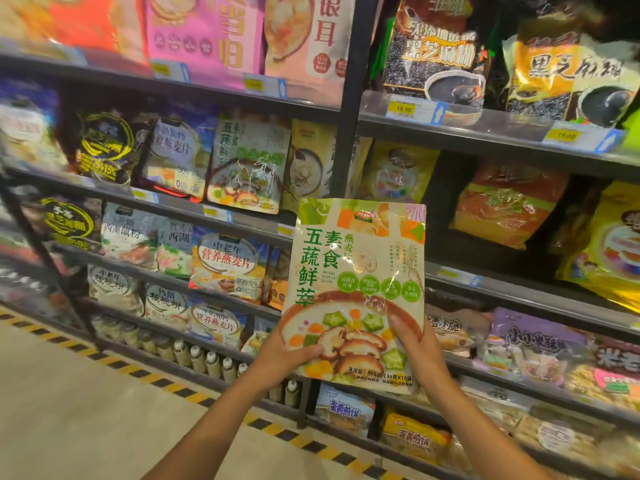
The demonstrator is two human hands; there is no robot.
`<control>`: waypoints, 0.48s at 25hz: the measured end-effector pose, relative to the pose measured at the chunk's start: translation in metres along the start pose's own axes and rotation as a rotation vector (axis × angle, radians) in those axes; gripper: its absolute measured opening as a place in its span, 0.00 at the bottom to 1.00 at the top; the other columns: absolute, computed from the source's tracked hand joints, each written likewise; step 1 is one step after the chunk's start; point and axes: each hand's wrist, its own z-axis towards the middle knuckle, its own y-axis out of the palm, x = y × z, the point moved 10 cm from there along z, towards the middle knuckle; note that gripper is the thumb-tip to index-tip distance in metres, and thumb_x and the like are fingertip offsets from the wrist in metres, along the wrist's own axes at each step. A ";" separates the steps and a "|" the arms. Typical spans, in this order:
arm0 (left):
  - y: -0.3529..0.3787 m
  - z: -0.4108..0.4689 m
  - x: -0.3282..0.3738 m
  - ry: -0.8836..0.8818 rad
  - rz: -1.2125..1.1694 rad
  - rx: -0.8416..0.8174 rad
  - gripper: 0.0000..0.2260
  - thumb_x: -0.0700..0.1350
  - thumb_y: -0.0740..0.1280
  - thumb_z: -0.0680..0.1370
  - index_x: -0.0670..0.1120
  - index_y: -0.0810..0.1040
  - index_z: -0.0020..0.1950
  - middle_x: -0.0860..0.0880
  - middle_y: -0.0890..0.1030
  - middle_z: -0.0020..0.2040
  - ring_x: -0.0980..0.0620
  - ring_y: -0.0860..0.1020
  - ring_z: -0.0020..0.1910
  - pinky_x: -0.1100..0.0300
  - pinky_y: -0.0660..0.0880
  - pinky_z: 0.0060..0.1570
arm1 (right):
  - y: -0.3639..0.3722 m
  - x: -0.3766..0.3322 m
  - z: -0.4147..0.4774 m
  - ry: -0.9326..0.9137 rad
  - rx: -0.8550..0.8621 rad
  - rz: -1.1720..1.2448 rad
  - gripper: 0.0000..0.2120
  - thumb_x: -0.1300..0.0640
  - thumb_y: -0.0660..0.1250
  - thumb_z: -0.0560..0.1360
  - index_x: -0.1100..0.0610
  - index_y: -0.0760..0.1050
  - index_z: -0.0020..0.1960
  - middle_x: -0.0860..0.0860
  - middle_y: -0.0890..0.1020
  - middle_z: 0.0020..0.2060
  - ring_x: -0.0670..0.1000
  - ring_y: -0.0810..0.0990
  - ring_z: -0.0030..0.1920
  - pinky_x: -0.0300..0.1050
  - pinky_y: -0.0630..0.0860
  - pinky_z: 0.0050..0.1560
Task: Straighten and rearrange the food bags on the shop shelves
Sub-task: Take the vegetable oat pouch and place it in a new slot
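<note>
I hold a beige and green oatmeal bag [356, 271] upright in front of the shelves, its front printed with a bowl of mushrooms and okra. My left hand [284, 355] grips its lower left corner, thumb on the front. My right hand [417, 351] grips the lower right edge. A matching bag [246, 164] stands on the second shelf [194, 206] up and to the left, leaning among other bags. Just above the held bag, behind the black upright post [353, 109], a yellowish bag [398, 171] stands.
Dark metal shelves full of food bags fill the view on both sides of the post. Black sesame bags [433, 53] sit top right, an orange bag [505, 206] at right. Small bottles [207, 362] line the bottom left shelf. A yellow-black striped line [166, 386] marks the floor.
</note>
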 end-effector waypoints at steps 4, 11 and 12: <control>-0.052 -0.030 -0.001 0.016 -0.025 0.088 0.28 0.37 0.79 0.73 0.58 0.73 0.66 0.52 0.84 0.61 0.58 0.84 0.57 0.63 0.82 0.51 | 0.055 -0.007 0.000 -0.028 -0.075 -0.016 0.41 0.27 0.75 0.64 0.45 0.71 0.70 0.48 0.85 0.60 0.52 0.85 0.59 0.61 0.81 0.61; -0.148 -0.075 -0.011 -0.013 -0.107 0.275 0.33 0.38 0.81 0.70 0.50 0.73 0.71 0.48 0.85 0.62 0.56 0.85 0.57 0.61 0.82 0.51 | 0.167 -0.035 0.004 -0.145 -0.263 -0.046 0.39 0.30 0.73 0.68 0.46 0.69 0.73 0.44 0.83 0.62 0.46 0.82 0.61 0.50 0.80 0.60; -0.163 -0.080 -0.013 -0.009 -0.107 0.301 0.34 0.39 0.81 0.69 0.49 0.72 0.72 0.48 0.85 0.62 0.54 0.85 0.58 0.60 0.83 0.53 | 0.184 -0.040 0.006 -0.160 -0.297 -0.051 0.38 0.30 0.73 0.69 0.46 0.69 0.73 0.44 0.83 0.62 0.46 0.82 0.61 0.48 0.79 0.60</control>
